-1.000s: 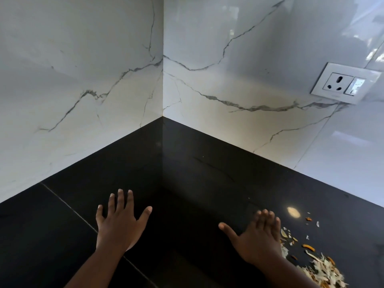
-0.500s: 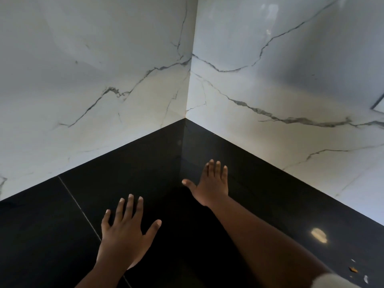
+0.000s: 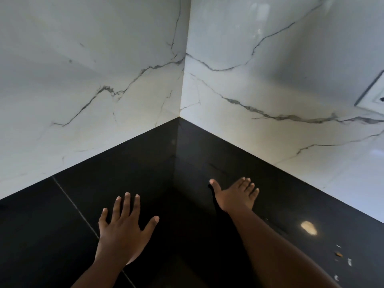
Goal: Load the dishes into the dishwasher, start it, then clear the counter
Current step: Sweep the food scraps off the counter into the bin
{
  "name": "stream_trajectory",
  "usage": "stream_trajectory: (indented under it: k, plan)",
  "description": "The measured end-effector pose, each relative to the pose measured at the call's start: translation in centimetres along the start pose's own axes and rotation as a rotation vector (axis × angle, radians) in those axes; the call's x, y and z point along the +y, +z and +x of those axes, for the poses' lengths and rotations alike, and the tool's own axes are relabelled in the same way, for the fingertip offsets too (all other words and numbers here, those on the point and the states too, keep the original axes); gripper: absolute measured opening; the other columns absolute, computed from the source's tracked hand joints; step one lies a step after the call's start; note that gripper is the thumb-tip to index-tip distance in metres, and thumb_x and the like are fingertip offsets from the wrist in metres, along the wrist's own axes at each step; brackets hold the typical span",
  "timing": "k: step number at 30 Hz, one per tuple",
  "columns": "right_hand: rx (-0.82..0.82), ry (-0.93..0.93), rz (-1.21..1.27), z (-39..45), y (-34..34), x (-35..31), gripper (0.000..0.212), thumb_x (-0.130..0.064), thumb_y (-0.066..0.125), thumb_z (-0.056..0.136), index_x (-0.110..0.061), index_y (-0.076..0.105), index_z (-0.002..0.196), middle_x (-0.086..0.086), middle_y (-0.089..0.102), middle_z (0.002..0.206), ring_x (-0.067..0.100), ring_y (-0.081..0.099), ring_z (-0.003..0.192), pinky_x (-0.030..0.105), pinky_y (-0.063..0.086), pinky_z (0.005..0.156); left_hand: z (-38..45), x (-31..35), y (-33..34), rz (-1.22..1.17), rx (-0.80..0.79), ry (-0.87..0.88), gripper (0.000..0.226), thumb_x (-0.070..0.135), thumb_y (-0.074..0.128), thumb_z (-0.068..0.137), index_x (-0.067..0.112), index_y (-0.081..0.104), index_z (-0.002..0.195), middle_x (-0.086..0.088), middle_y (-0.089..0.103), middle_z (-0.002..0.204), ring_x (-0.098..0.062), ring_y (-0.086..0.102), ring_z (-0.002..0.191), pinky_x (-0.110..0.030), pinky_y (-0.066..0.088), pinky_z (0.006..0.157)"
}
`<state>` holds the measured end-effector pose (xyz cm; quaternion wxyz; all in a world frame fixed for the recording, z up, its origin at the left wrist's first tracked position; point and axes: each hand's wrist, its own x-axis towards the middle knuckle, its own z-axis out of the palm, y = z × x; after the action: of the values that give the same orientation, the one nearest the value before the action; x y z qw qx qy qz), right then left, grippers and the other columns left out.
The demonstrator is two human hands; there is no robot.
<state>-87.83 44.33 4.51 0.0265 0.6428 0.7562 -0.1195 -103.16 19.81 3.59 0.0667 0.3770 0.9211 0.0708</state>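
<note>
Left hand (image 3: 122,231) lay flat, fingers spread and straight, palm down on the glossy black stone counter (image 3: 145,173), holding nothing. Right hand (image 3: 235,196) was stretched further in toward the counter's back corner, fingers straight and close together, thumb out, also empty; whether its palm pressed the surface or hovered just above could not be told. Judged step: clearing the counter by sweeping debris with the bare hand. No dishes or dishwasher in view. The task's remaining matter, small pale and orange food scraps (image 3: 340,256), lay on the counter well to the right of the corner, near the frame edge, apart from both hands. To sweep well: keep the little-finger edge sealed to the stone, draw in one slow pass toward the scraps, gather into one pile; light flakes likely skitter on polish. Counter was smooth, mirror-like, with a thin pale seam (image 3: 72,206) left of the corner. White marble-look wall panels (image 3: 104,59), grey-veined, glossy, met at the corner; a white socket plate (image 3: 374,94) sat far right of it.
</note>
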Motion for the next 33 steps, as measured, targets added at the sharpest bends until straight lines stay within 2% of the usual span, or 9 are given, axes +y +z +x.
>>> stream_trajectory:
  k: [8,13,18,23,26,27,29,31,33]
  plan:
    - [-0.059,0.071,-0.091,-10.5,-0.4,9.1,0.125,-0.091,0.007,0.071,0.006,-0.009,0.148,0.024,-0.009,0.158,0.035,-0.009,0.147,0.046,-0.011,0.118,-0.4,0.0,-0.2,-0.039,0.041,0.029,0.086,0.077,0.014,0.084,0.026,0.009,0.153,0.002,0.002,0.161,-0.019,0.0,0.148,-0.046,0.006,0.116]
    - [-0.113,0.077,-0.115,-15.3,-0.9,12.6,0.14,-0.089,-0.017,0.044,0.006,-0.013,0.147,0.024,-0.012,0.158,0.036,-0.014,0.146,0.047,-0.016,0.116,-0.7,0.1,-0.7,-0.049,0.032,0.019,0.085,0.077,0.016,0.084,0.027,0.013,0.152,0.001,0.007,0.161,-0.019,0.004,0.148,-0.045,0.008,0.116]
    - [-0.143,0.054,-0.199,-17.5,-1.5,14.8,0.142,-0.084,-0.024,0.037,0.006,-0.015,0.146,0.024,-0.013,0.157,0.036,-0.017,0.145,0.048,-0.02,0.113,-1.1,0.5,-1.0,-0.058,0.034,0.009,0.085,0.077,0.019,0.084,0.025,0.016,0.152,0.0,0.008,0.161,-0.021,0.007,0.147,-0.045,0.007,0.117]
    - [-0.11,-0.078,-0.083,-18.4,-2.1,18.0,0.134,-0.086,-0.017,0.048,-0.002,-0.01,0.151,0.017,-0.01,0.16,0.029,-0.016,0.147,0.044,-0.016,0.115,-1.0,0.1,-0.1,0.014,-0.004,-0.054,0.096,0.081,0.008,0.076,0.024,0.013,0.152,-0.002,0.006,0.161,-0.023,0.006,0.147,-0.045,0.007,0.118]
    - [-0.045,-0.159,0.039,-18.6,-3.9,20.9,0.115,-0.081,-0.007,0.067,-0.007,0.009,0.154,0.009,0.009,0.161,0.024,-0.001,0.149,0.038,-0.004,0.118,-1.1,1.2,0.7,-0.026,-0.008,-0.135,0.108,0.083,0.003,0.068,0.017,0.021,0.151,-0.009,0.01,0.16,-0.03,0.006,0.146,-0.046,0.005,0.118]
    - [-0.038,-0.176,0.088,-18.5,-4.6,21.9,0.095,-0.074,0.006,0.084,-0.01,0.019,0.153,0.008,0.019,0.16,0.024,0.01,0.148,0.036,0.006,0.12,-2.1,2.4,0.7,-0.02,-0.001,-0.169,0.101,0.078,0.005,0.074,0.015,0.021,0.15,-0.01,0.01,0.16,-0.032,0.006,0.146,-0.047,0.005,0.117]
    - [-0.034,-0.174,0.225,-18.2,-5.6,24.4,0.046,-0.029,0.038,0.101,-0.016,0.038,0.145,0.008,0.045,0.146,0.024,0.046,0.131,0.033,0.04,0.107,-4.6,5.4,0.5,0.032,-0.027,-0.181,0.086,0.072,0.011,0.086,0.015,0.016,0.151,-0.012,0.006,0.16,-0.035,0.004,0.145,-0.052,0.006,0.117]
    - [-0.006,-0.155,0.344,-18.0,-6.5,26.7,0.054,0.0,0.043,0.092,-0.022,0.047,0.141,0.004,0.056,0.135,0.014,0.06,0.108,0.019,0.051,0.085,-7.0,8.5,0.7,0.075,-0.086,-0.08,0.083,0.07,0.013,0.089,0.016,0.012,0.152,-0.014,0.004,0.159,-0.037,0.003,0.145,-0.054,0.005,0.115]
    - [0.061,-0.128,0.408,-17.6,-6.8,28.5,0.051,0.005,0.046,0.09,-0.02,0.055,0.134,0.001,0.061,0.129,0.011,0.062,0.108,0.017,0.051,0.089,-8.9,11.3,1.5,0.103,-0.112,0.015,0.081,0.067,0.014,0.091,0.014,0.009,0.152,-0.018,0.002,0.159,-0.04,0.002,0.145,-0.053,0.005,0.115]
